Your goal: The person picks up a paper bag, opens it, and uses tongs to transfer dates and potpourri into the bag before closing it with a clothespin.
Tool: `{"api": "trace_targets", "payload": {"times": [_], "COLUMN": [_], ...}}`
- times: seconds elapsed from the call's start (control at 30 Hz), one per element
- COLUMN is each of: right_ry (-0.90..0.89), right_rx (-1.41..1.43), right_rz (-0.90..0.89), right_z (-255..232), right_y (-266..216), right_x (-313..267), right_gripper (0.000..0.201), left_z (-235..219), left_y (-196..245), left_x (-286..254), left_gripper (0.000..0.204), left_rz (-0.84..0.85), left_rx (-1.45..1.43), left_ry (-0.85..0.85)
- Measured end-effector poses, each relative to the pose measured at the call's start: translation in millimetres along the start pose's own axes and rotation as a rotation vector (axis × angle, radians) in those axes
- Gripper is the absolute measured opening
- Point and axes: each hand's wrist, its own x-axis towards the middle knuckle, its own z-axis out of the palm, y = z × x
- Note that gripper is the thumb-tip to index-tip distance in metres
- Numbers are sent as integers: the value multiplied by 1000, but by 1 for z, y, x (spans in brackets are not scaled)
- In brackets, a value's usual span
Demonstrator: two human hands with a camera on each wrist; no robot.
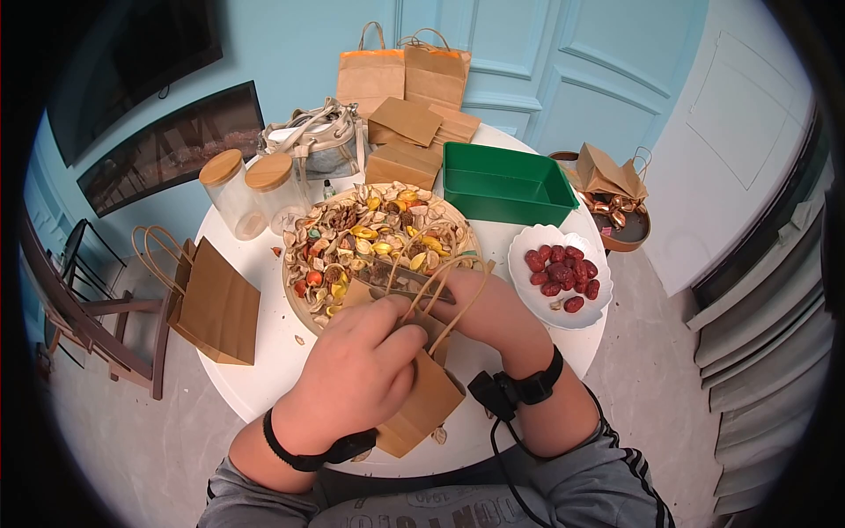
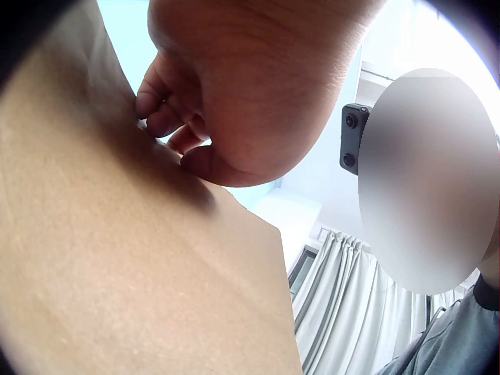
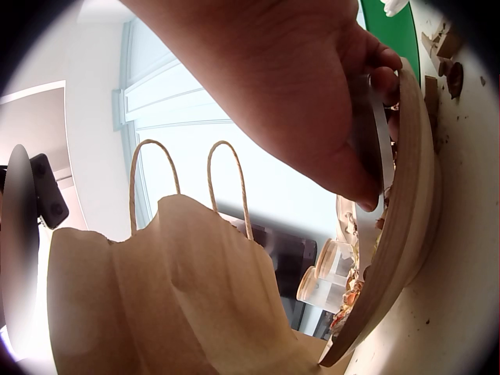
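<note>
My left hand point(image 1: 352, 374) pinches the top edge of a brown paper bag point(image 1: 421, 412) with twisted handles, close to my body. In the left wrist view the fingers of that hand point(image 2: 234, 94) curl over the rim of the bag point(image 2: 141, 234). My right hand point(image 1: 484, 317) reaches past the bag's handles and grips a grey metal tool point(image 1: 414, 282) over a round wooden tray point(image 1: 295, 304) of dried petals, cones and slices. The right wrist view shows this hand point(image 3: 289, 94) with the tool point(image 3: 372, 141) low beside the tray's rim point(image 3: 402, 203). The tool's far end is partly hidden.
Another paper bag point(image 1: 220, 304) stands at the left, near two lidded jars point(image 1: 231, 198). Behind are a drawstring bag point(image 1: 321, 145), several paper bags point(image 1: 370, 79) and a green bin point(image 1: 506, 211). A white plate point(image 1: 528, 304) of red dates lies at the right.
</note>
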Motion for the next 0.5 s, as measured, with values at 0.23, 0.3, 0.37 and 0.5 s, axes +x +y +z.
{"api": "trace_targets", "payload": {"times": [0.23, 0.3, 0.37, 0.5], "right_ry": [-15, -6, 4, -11], "right_rx": [-11, -7, -3, -13], "right_rz": [12, 2, -8, 7], "right_z": [-2, 0, 0, -1], "right_y": [-2, 0, 0, -1], "right_x": [0, 0, 0, 0], "right_gripper": [32, 32, 32, 32], "left_z": [1, 0, 0, 0], "left_y": [-1, 0, 0, 1], "left_x": [0, 0, 0, 0], "left_gripper": [22, 21, 21, 20], "left_rz": [0, -3, -4, -3], "left_rx": [-2, -1, -3, 3], "left_ry": [-8, -11, -11, -11]}}
